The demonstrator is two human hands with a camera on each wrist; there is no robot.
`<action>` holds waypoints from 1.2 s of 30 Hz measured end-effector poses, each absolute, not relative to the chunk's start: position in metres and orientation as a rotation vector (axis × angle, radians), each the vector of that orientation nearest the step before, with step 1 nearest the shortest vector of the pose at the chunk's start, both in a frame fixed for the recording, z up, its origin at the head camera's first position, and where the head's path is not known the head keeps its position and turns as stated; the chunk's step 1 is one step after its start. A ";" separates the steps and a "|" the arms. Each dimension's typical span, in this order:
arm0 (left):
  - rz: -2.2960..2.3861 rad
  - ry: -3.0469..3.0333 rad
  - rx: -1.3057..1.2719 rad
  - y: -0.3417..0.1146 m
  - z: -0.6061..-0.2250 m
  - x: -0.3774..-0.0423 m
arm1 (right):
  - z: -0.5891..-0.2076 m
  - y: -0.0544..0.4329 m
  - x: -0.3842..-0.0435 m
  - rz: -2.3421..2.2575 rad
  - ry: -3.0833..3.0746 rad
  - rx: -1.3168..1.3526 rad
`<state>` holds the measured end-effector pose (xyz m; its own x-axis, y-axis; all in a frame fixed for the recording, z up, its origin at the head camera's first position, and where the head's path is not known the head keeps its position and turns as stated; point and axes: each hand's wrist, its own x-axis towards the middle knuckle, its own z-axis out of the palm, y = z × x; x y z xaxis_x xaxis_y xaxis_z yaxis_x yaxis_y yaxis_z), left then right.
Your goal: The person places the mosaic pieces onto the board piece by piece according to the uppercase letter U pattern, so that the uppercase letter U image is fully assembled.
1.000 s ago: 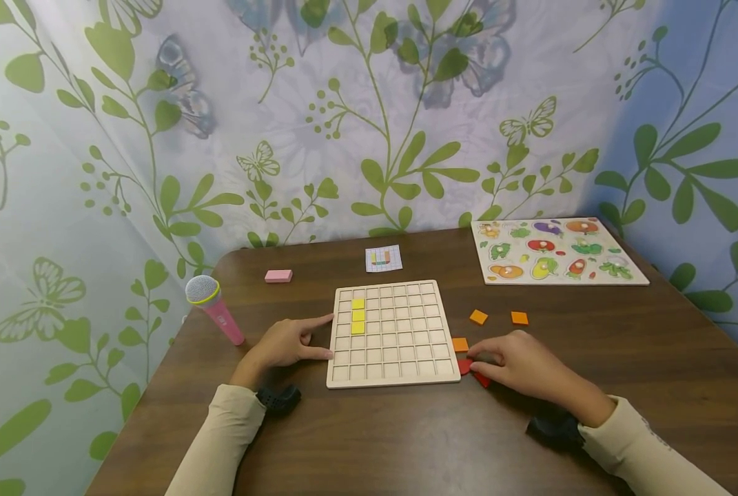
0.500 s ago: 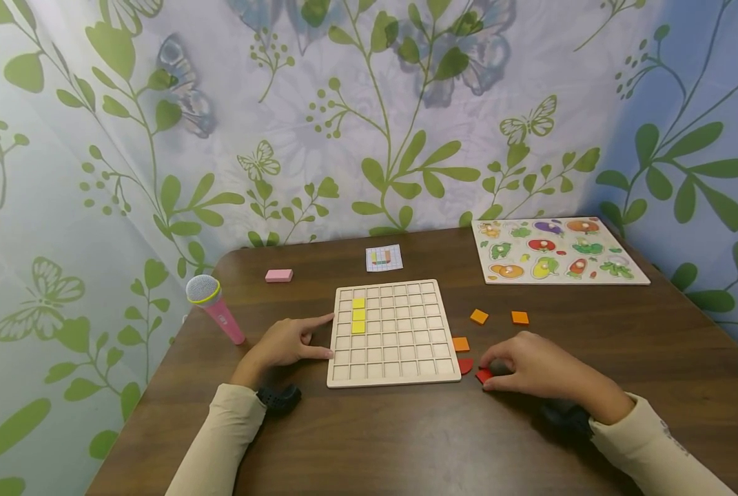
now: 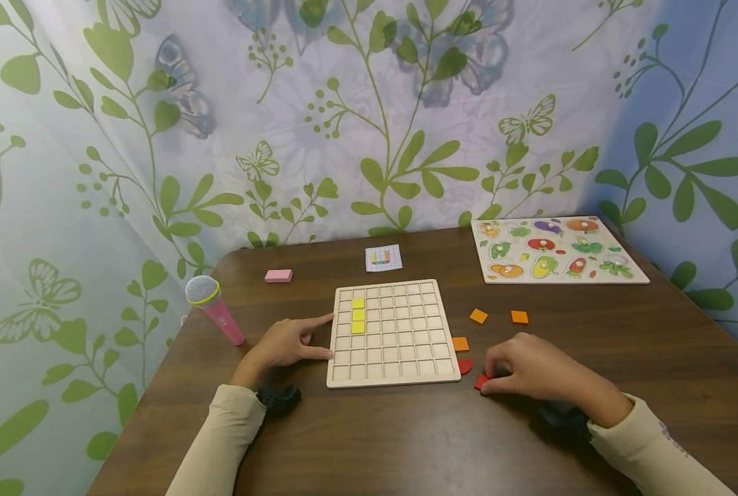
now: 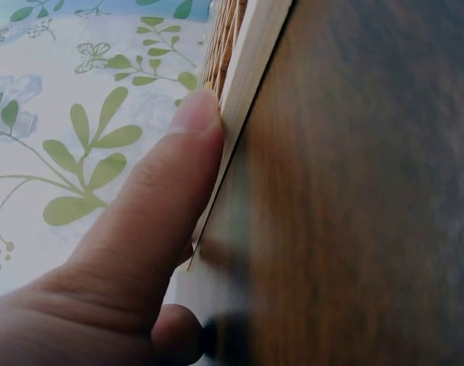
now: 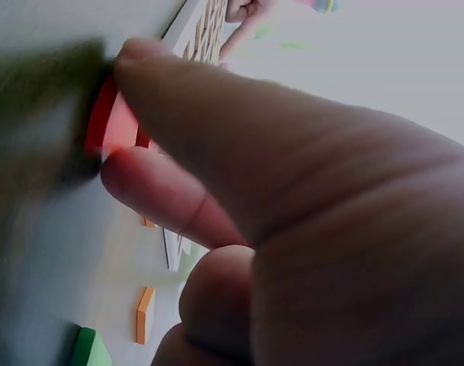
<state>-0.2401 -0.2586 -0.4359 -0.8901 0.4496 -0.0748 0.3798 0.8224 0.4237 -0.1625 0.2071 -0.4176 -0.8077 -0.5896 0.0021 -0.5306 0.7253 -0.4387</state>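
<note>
The pale wooden grid board (image 3: 393, 351) lies mid-table, with several yellow square tiles (image 3: 359, 315) in one column at its upper left. Against its left edge my left hand (image 3: 282, 342) rests with thumb and index finger extended, and the thumb touches the rim (image 4: 251, 69) in the left wrist view. Right of the board my right hand (image 3: 533, 368) pinches a small red tile (image 3: 481, 381) between thumb and finger, low at the tabletop. The right wrist view shows that red tile (image 5: 113, 122) between the fingertips. A rounded red piece (image 3: 465, 365) lies beside the board's right edge.
Orange tiles (image 3: 478, 317) lie right of the board. A green piece (image 5: 91, 349) shows in the right wrist view. Behind stand a pattern card (image 3: 384, 258), a pink block (image 3: 278, 276) and a vegetable puzzle board (image 3: 557, 252). A pink toy microphone (image 3: 222, 317) is at left.
My right hand has drawn back to the right from the rounded red piece, then shifted the small red tile slightly toward me. The left hand stays still on the board's edge.
</note>
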 end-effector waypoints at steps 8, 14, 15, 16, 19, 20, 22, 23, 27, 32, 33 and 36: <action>0.613 2.824 0.638 -0.259 -0.436 -0.241 | -0.416 0.210 -0.164 -0.722 2.753 -0.925; 0.609 2.833 0.643 -0.259 -0.437 -0.241 | -0.413 0.216 -0.164 -0.817 2.594 -0.900; 0.606 2.833 0.641 -0.259 -0.436 -0.240 | -0.413 0.217 -0.164 -0.822 2.569 -0.896; 0.603 2.834 0.639 -0.259 -0.436 -0.241 | -0.413 0.217 -0.164 -0.827 2.547 -0.892; 0.602 2.834 0.643 -0.259 -0.436 -0.240 | -0.414 0.219 -0.164 -0.830 2.514 -0.879; 0.604 2.835 0.644 -0.259 -0.436 -0.240 | -0.414 0.219 -0.165 -0.837 2.506 -0.877; 0.607 2.835 0.647 -0.258 -0.435 -0.240 | -0.415 0.220 -0.165 -0.847 2.495 -0.876; 0.608 2.834 0.648 -0.258 -0.436 -0.240 | -0.415 0.220 -0.165 -0.851 2.493 -0.876; 0.607 2.830 0.661 -0.259 -0.437 -0.241 | -0.417 0.220 -0.166 -0.866 2.492 -0.911; 0.607 2.835 0.671 -0.259 -0.438 -0.242 | -0.419 0.219 -0.168 -0.868 2.521 -0.945; 0.604 2.838 0.669 -0.259 -0.438 -0.242 | -0.420 0.219 -0.168 -0.866 2.527 -0.943; 0.600 2.840 0.664 -0.259 -0.438 -0.242 | -0.421 0.217 -0.168 -0.869 2.537 -0.936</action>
<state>-0.2420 -0.2593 -0.4383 -0.8878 0.4554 -0.0662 0.3898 0.8206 0.4180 -0.1683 0.2167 -0.4210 -0.7425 -0.6664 -0.0682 -0.4846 0.6046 -0.6322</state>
